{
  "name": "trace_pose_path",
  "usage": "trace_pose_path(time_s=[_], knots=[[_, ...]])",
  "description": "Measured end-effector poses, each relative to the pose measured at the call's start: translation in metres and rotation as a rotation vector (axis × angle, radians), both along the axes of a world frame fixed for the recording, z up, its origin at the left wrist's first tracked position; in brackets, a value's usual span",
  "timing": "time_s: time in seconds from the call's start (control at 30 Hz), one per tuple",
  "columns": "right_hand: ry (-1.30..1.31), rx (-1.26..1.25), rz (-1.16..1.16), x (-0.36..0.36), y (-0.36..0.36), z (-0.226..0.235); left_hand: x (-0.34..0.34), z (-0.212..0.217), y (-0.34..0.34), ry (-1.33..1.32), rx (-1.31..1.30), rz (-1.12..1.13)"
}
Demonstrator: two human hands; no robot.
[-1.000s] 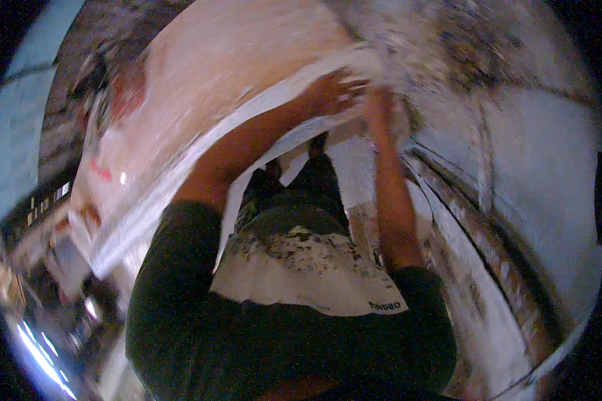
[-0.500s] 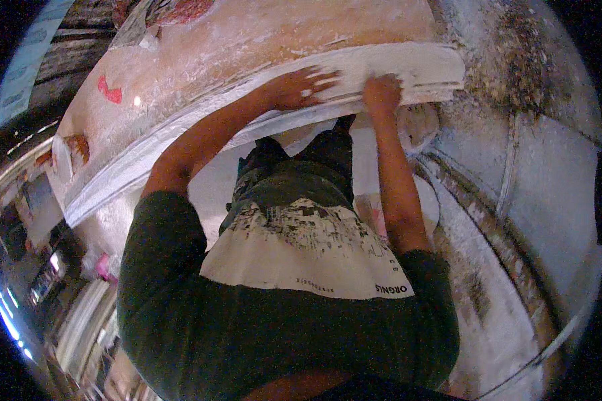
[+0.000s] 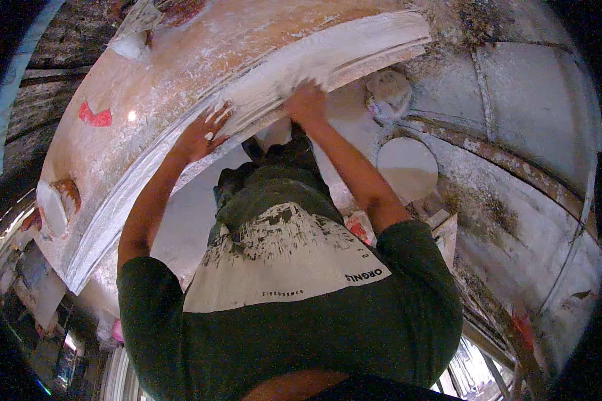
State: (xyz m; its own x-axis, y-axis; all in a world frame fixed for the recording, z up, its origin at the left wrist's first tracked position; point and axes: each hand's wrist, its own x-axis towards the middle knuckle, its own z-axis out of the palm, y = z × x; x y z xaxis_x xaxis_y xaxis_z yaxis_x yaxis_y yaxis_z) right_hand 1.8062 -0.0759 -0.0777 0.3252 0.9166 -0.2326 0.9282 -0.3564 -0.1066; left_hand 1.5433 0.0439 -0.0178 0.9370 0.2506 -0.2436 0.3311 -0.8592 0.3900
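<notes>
A long white strip, ridged lengthwise like wet plaster moulding (image 3: 354,50), runs along the near edge of a wide tabletop (image 3: 180,73). My left hand (image 3: 202,136) lies on this strip with its fingers spread, and white paste clings to the fingers. Farther right, my right hand (image 3: 306,105) touches the strip's near side. Its fingers are smeared by motion, so whether they hold anything is hidden.
On the tabletop lie a red scrap (image 3: 95,115) and, at the left end, a white-coated bowl-like piece (image 3: 52,208). Below the right part stand a pale round container (image 3: 388,93) and a white disc-shaped thing (image 3: 408,168). A stained wall (image 3: 528,87) rises at the right.
Both hands have moved left along the strip. The view has shifted and turned, so the strip now slants more steeply. My left hand's fingers now show more clearly.
</notes>
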Motion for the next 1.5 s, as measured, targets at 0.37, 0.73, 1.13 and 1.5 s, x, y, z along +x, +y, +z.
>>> trace_pose_path(time_s=[0.37,0.73,1.13,1.5], knots=[[0.314,0.114,0.102,-0.047,-0.010,-0.015,0.054,-0.031,0.010,-0.067,-0.006,-0.129],[-0.137,0.138,-0.190,0.165,0.008,-0.027,0.294,-0.055,0.009,-0.328,0.114,-0.191],[0.326,-0.107,-0.096,0.012,-0.001,0.008,0.123,-0.029,0.007,0.154,0.135,-0.333],[-0.266,0.048,-0.133,0.120,0.029,-0.058,-0.079,0.002,0.008,-0.025,0.002,-0.036]])
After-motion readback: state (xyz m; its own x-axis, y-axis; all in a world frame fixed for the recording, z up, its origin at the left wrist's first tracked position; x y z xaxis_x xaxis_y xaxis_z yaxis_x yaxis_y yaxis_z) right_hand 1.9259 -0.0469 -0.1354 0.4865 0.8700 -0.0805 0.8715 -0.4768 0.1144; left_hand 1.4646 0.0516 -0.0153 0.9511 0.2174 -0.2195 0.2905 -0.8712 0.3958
